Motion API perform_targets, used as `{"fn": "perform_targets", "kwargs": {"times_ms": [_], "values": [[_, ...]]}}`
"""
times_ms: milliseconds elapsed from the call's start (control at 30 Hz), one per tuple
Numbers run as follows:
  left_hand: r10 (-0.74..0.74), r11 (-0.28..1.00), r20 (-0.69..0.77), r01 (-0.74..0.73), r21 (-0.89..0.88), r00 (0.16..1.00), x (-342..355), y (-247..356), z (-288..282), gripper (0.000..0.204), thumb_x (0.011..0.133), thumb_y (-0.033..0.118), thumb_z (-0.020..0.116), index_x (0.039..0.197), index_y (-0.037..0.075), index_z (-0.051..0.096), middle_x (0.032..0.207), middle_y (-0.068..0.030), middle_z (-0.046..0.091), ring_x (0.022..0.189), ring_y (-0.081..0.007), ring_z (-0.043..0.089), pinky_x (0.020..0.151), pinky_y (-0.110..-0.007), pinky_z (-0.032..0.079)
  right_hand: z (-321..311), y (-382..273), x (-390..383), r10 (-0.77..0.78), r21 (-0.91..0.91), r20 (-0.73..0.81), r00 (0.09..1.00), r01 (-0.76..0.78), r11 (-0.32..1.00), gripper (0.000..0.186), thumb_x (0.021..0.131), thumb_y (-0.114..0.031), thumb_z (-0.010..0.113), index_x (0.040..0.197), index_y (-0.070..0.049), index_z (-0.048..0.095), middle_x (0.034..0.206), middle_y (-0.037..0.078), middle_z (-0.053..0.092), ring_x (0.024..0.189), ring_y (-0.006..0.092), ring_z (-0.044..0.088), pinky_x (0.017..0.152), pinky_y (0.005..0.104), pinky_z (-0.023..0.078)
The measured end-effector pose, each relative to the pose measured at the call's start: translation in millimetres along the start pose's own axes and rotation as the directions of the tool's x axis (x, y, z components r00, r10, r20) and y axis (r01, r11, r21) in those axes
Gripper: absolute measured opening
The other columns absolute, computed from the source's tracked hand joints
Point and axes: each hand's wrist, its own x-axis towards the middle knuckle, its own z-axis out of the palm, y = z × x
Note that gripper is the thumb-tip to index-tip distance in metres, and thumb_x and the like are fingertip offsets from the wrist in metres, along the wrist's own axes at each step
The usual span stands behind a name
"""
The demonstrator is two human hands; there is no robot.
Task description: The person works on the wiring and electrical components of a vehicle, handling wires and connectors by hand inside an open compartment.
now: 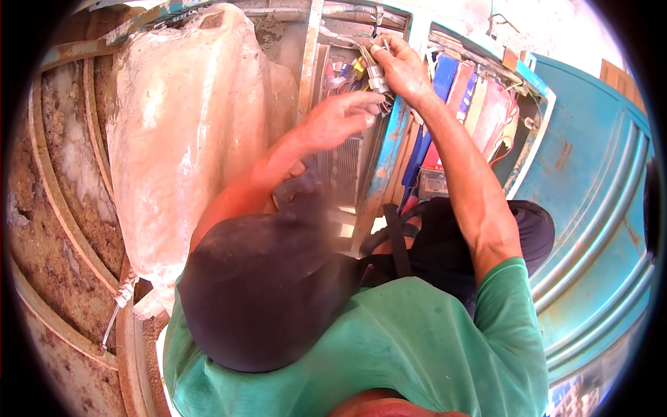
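My right hand (403, 69) is closed in a pinch on a bundle of thin wires (363, 50) at the top of an opening in a rusty blue metal frame. A silver cylindrical part (377, 80) hangs among the wires just beside these fingers. My left hand (335, 119) is just below it with fingers apart, their tips near the dangling coloured wires (337, 80); whether they touch cannot be told. Behind it stands a finned grey panel (347, 165). In the right compartment, blue and red block-shaped units (445, 83) are stacked upright, with loose wiring around them.
A large pale, dusty plastic tank (180, 139) fills the left side, beside rusty metal ribs (48, 167). An open teal metal door (587, 181) stands at the right. Grey conduit (347, 10) runs along the top. My dark-covered knees (521, 229) are below the opening.
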Motion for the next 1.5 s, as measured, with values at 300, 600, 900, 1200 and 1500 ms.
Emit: {"fn": "perform_targets", "kwargs": {"times_ms": [300,600,900,1200,1500], "values": [[-0.032,0.952,-0.171,0.082,0.294,0.985,-44.9,-26.8,31.6,0.044,0.099,0.017,0.064,0.14,0.003,0.056,0.112,-0.0152,0.07,0.095,-0.0243,0.071,0.084,-0.038,0.057,-14.1,1.3,10.3,0.14,0.208,0.022,0.99,-0.141,0.968,0.029,0.101,-0.027,0.061,0.117,-0.004,0.066,0.094,0.007,0.075,0.079,0.013,0.068,0.07,0.0304,0.053],[-0.213,0.544,-0.266,0.34,0.767,0.94,-36.8,-8.2,29.6,0.051,0.096,0.033,0.064,0.137,0.004,0.054,0.083,-0.0242,0.072,0.082,-0.0459,0.071,0.075,-0.056,0.055,-15.1,-9.0,6.8,0.15,0.328,0.057,0.987,-0.161,0.931,0.019,0.105,-0.021,0.057,0.114,-0.007,0.065,0.09,0.002,0.072,0.072,0.0076,0.063,0.062,0.0244,0.051],[-0.279,0.897,-0.146,0.312,0.315,0.949,-44.9,-29.2,1.9,0.023,0.096,0.024,0.071,0.107,0.005,0.064,0.072,-0.0091,0.067,0.057,-0.0193,0.06,0.055,-0.033,0.047,-29.1,0.3,14.2,0.144,0.356,0.114,0.983,-0.176,0.918,0.024,0.1,-0.021,0.063,0.113,-0.001,0.066,0.097,0.01,0.074,0.08,0.0149,0.071,0.067,0.029,0.056],[-0.484,0.875,-0.08,0.48,-0.062,0.872,-32.8,3.5,5.2,0.027,0.101,0.023,0.065,0.115,0.0,0.063,0.075,-0.0039,0.065,0.053,-0.0094,0.055,0.049,-0.025,0.042,-29.7,1.5,13.7,0.142,0.331,0.104,0.984,-0.169,0.928,0.025,0.1,-0.024,0.063,0.109,-0.001,0.068,0.093,0.008,0.075,0.075,0.0123,0.068,0.063,0.0275,0.052],[-0.433,0.893,-0.157,0.399,-0.207,0.888,-18.4,-5.2,3.4,0.028,0.104,0.03,0.06,0.101,0.002,0.066,0.071,-0.004,0.064,0.051,-0.0098,0.055,0.047,-0.025,0.042,-25.5,-2.7,12.1,0.145,0.319,0.097,0.985,-0.169,0.933,0.026,0.1,-0.025,0.065,0.11,-0.002,0.069,0.093,0.008,0.075,0.074,0.0114,0.066,0.063,0.0274,0.051]]}}
